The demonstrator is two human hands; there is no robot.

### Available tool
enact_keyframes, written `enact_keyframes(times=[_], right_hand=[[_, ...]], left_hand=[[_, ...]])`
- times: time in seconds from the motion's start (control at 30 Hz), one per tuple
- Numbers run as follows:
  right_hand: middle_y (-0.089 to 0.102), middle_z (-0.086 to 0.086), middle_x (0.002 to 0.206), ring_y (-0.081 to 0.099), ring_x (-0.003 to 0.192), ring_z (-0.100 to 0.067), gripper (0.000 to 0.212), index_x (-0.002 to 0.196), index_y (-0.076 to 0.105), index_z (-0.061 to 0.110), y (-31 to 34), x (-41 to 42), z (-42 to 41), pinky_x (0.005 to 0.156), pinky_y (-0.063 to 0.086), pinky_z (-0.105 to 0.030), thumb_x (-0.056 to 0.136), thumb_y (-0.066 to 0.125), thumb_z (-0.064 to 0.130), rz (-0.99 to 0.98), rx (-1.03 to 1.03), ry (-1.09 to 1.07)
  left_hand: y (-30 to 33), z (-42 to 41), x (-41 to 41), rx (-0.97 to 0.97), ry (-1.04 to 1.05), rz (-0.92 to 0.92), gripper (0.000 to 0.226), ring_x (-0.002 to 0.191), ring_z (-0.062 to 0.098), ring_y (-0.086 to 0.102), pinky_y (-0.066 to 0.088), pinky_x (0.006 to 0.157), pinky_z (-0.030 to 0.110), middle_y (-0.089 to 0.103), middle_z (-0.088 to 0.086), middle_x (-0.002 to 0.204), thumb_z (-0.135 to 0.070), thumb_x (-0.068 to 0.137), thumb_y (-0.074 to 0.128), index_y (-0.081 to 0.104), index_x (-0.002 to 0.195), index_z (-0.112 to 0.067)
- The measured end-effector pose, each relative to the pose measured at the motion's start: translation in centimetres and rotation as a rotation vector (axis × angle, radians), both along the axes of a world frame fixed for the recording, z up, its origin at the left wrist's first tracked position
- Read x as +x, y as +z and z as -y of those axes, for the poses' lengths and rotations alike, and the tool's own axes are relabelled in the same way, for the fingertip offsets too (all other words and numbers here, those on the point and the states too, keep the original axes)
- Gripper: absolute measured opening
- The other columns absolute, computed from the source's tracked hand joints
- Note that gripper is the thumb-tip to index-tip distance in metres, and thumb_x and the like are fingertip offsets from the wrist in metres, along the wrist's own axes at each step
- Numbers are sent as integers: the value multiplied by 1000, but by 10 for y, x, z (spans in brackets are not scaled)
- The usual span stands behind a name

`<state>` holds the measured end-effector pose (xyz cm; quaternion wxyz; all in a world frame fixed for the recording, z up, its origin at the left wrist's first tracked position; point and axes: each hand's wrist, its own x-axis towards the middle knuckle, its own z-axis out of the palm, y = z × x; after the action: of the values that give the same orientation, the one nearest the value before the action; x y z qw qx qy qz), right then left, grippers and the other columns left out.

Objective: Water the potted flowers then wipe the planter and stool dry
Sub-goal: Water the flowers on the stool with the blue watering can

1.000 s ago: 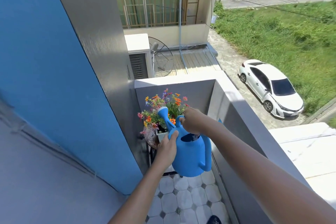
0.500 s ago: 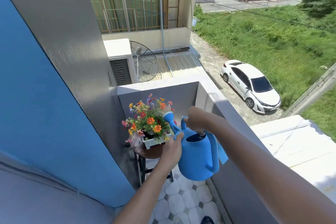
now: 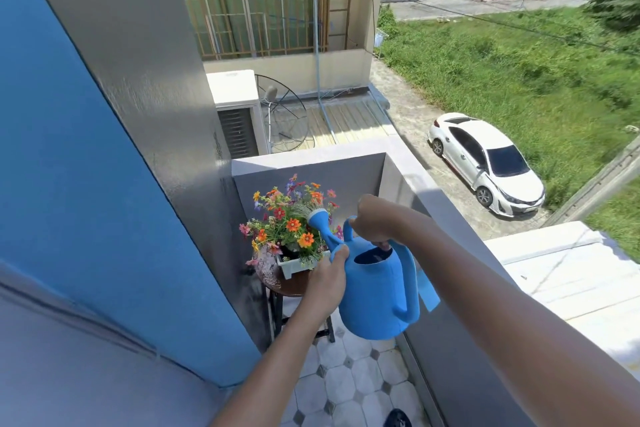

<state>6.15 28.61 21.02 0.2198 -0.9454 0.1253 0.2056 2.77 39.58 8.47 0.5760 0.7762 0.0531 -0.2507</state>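
A blue plastic watering can (image 3: 375,295) is tilted toward the flowers, its spout head (image 3: 318,218) over the blooms, with fine water streams at the head. My right hand (image 3: 375,220) grips the can's top handle. My left hand (image 3: 327,279) holds the can's front at the base of the spout. The colourful flowers (image 3: 289,225) grow in a pale rectangular planter (image 3: 294,265), which stands on a round dark wooden stool (image 3: 280,282) in the balcony corner. A blue cloth (image 3: 427,291) hangs behind the can.
A blue wall (image 3: 86,184) and grey pillar (image 3: 149,80) run along the left. The grey parapet (image 3: 412,184) closes the balcony at the back and right. Tiled floor (image 3: 349,381) lies below. A dark shoe tip (image 3: 397,419) shows at the bottom.
The view has shifted, so the flowers and stool sit lower and more to the left. The can has tipped further, its spout head now over the blooms, and both hands keep their hold.
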Motion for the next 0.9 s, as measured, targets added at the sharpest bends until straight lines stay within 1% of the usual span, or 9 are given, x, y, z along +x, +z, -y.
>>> enact_keyframes(times=[0.17, 0.27, 0.37, 0.47, 0.5, 0.57, 0.7, 0.77, 0.9], right_hand=[[51, -3, 63, 48, 51, -15, 27, 115, 63, -5, 11, 1, -22, 46, 44, -24, 96, 52, 12, -11, -17, 107], [61, -1, 66, 45, 49, -9, 32, 127, 62, 4, 13, -8, -36, 34, 37, -10, 97, 52, 2, -19, 4, 126], [56, -4, 66, 46, 50, -13, 29, 124, 61, -3, 13, -10, -43, 47, 41, -20, 98, 51, 9, -81, 50, 83], [66, -1, 71, 44, 48, -10, 38, 133, 57, 3, 6, -16, -51, 43, 35, -15, 95, 57, 4, -106, 67, 139], [67, -3, 74, 45, 48, -10, 36, 130, 58, 2, 2, -17, -53, 41, 37, -14, 95, 57, 7, -125, 73, 129], [62, -5, 72, 50, 50, -13, 29, 119, 64, 0, -8, -15, -51, 45, 44, -21, 96, 54, 15, -73, 79, 165], [54, -4, 67, 51, 52, -15, 29, 111, 65, -1, -16, -22, -49, 48, 46, -27, 96, 51, 19, -64, 85, 113], [54, -4, 65, 51, 51, -16, 28, 110, 65, -2, -17, -26, -44, 49, 46, -27, 97, 51, 19, -56, 84, 109], [53, -6, 63, 51, 51, -18, 25, 105, 65, -4, -12, -35, -31, 51, 47, -29, 97, 52, 16, -59, 0, 163]], left_hand=[[12, -23, 1, 33, 62, 17, 74, 92, 29, 66, 44, 72, 40, 70, 18, 102, -74, 75, 28, 66, 102, -16], [10, -35, -1, 43, 91, 9, 81, 84, 24, 63, 44, 72, 41, 69, 8, 94, -76, 69, 29, 64, 103, -12], [5, -43, -8, 35, 109, 4, 77, 74, 19, 55, 36, 67, 38, 58, 7, 82, -72, 70, 31, 62, 95, -7], [0, -51, -18, 30, 125, -24, 67, 74, 19, 53, 35, 67, 39, 57, 6, 82, -70, 70, 32, 59, 89, -11], [0, -52, -23, 37, 126, -33, 62, 74, 19, 52, 34, 68, 39, 56, 5, 82, -70, 69, 32, 57, 87, -16], [-2, -54, -29, 40, 137, -51, 61, 75, 19, 53, 36, 68, 38, 56, 5, 82, -70, 67, 31, 57, 87, -19], [-10, -55, -37, 61, 129, -55, 67, 79, 24, 61, 40, 67, 37, 70, 16, 93, -65, 77, 32, 66, 95, -10], [-13, -51, -42, 69, 105, -46, 65, 82, 27, 63, 40, 67, 36, 70, 18, 97, -62, 82, 33, 66, 99, -9], [-13, -36, -47, 43, 45, -54, 69, 76, 22, 55, 36, 66, 35, 63, 15, 90, -62, 83, 33, 64, 102, -3]])
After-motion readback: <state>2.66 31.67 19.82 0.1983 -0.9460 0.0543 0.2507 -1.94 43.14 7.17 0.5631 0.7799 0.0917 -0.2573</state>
